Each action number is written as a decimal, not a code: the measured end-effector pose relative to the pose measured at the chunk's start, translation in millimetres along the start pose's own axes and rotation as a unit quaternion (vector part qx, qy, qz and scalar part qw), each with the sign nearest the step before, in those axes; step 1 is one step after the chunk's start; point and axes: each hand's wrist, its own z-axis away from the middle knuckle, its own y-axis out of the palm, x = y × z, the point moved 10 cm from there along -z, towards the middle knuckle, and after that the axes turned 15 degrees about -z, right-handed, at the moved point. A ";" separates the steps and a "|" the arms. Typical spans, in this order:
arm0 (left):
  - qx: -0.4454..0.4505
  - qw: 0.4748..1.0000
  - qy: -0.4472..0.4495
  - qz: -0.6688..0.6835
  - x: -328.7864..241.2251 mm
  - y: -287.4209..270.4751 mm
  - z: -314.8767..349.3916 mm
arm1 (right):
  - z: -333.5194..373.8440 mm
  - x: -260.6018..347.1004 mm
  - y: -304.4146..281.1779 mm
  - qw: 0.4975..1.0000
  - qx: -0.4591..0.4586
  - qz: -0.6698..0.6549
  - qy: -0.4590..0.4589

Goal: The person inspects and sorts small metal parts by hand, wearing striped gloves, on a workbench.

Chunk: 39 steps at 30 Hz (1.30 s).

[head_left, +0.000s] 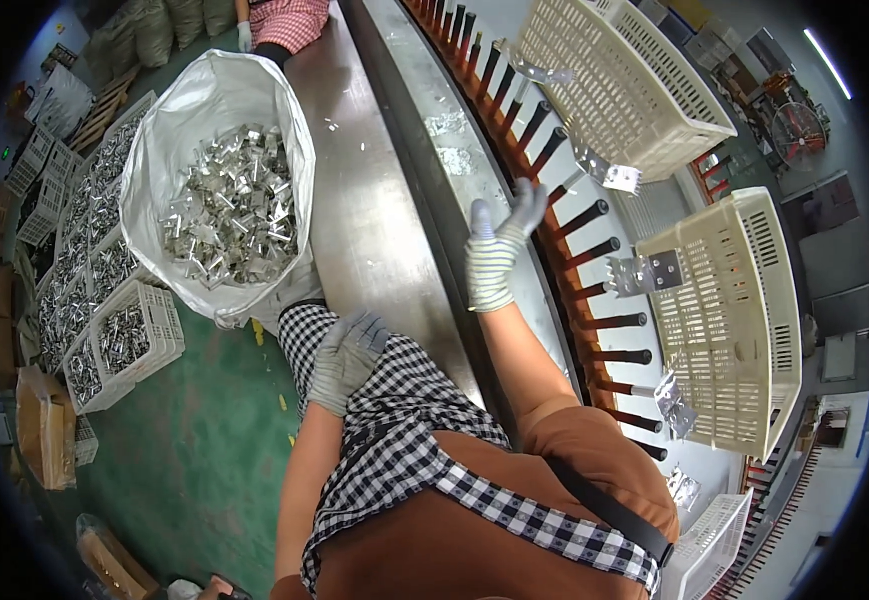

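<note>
My right hand, in a striped knit glove, is raised over the steel bench edge with fingers spread and nothing in it. It is close to a curved row of dark pegs with red bases. Bent metal brackets hang on some pegs, one just right of my fingertips. My left hand, in a grey glove, rests on my checked apron and holds nothing. A large white sack full of shiny metal brackets stands to the left of it.
A long steel bench runs between sack and pegs. Cream plastic baskets sit beyond the pegs. White crates of metal parts and cardboard boxes stand on the green floor at left. Another person works at the top.
</note>
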 end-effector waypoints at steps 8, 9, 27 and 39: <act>0.003 1.000 -0.002 0.006 1.1 1.2 1.6 | -92.1 -30.7 -6.1 0.991 -0.065 0.116 -0.022; 0.004 1.000 -0.005 0.009 2.1 0.1 2.5 | -100.2 -31.9 -2.4 0.991 -0.066 0.112 -0.024; -0.054 0.998 -0.004 -0.015 2.3 -6.6 3.4 | 73.1 57.6 261.0 0.861 0.502 0.062 -0.054; -0.099 0.365 0.531 -0.758 -152.5 264.2 153.9 | 160.4 -72.0 114.1 0.893 0.429 0.016 0.134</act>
